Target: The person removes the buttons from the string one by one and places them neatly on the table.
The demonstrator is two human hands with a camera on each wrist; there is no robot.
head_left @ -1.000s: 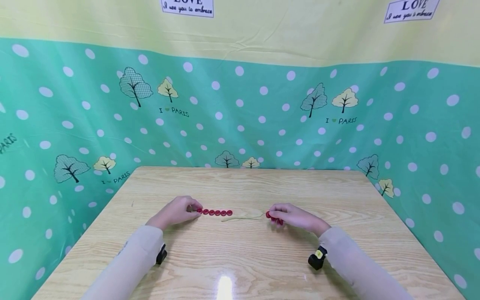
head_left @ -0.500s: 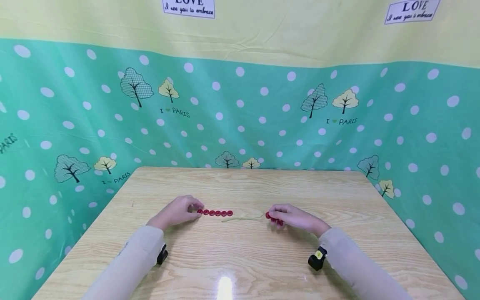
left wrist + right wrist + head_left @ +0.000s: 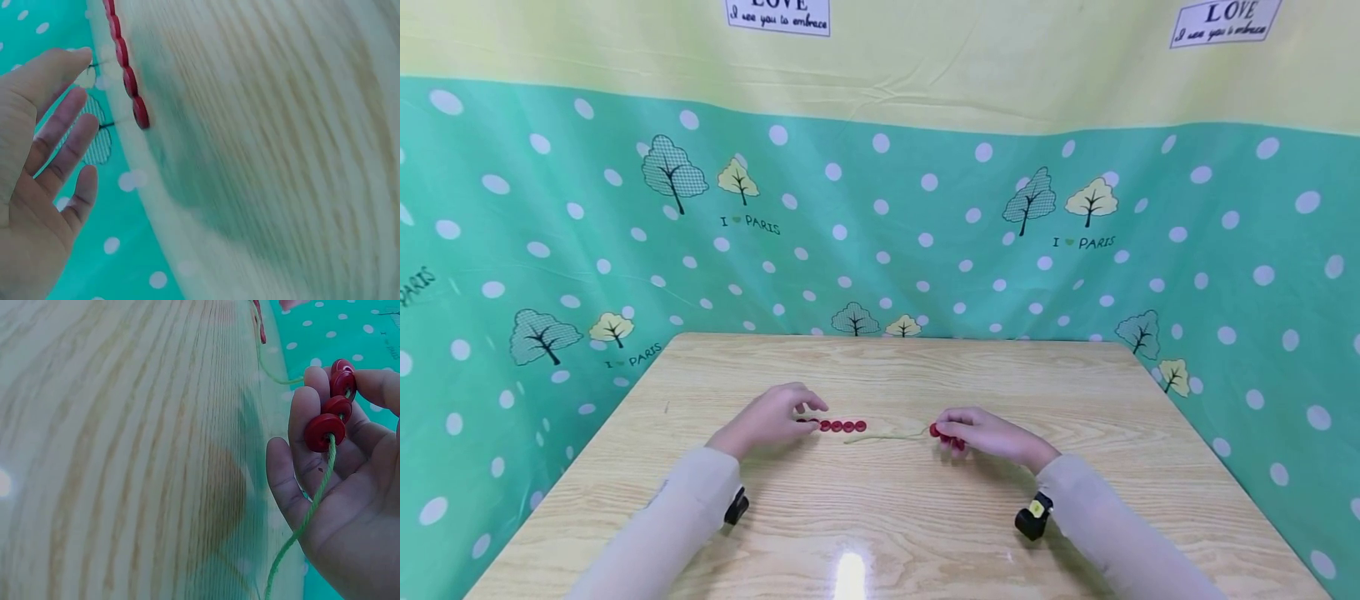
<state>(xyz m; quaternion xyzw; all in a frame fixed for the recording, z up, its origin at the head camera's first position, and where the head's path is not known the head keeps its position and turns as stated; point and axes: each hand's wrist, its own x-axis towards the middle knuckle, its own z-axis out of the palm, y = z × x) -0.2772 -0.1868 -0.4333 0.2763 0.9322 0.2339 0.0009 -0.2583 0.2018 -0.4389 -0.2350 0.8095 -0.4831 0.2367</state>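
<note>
A row of red buttons (image 3: 837, 426) lies in a straight line on the wooden table. My left hand (image 3: 777, 414) hovers at the row's left end, its fingers loosely spread and overlapping the end buttons in the head view. Seen from the left wrist, the hand (image 3: 47, 131) is apart from the buttons (image 3: 129, 82) and has nothing in it. My right hand (image 3: 985, 431) pinches a red button between thumb and finger. More red buttons (image 3: 325, 432), threaded on a green cord (image 3: 300, 526), lie against its fingers in the right wrist view. The cord's other end (image 3: 883, 437) trails left across the table.
The light wooden table (image 3: 880, 525) reaches back to a green, dotted curtain (image 3: 880, 225) that hangs behind and along both sides. Dark wrist cameras (image 3: 1032, 518) sit under both sleeves. A bright light reflection shows near the table's front.
My left hand has let go of the button at the row's left end, lifted slightly and moved right over the row with its fingers spreading. The right hand has stayed in place.
</note>
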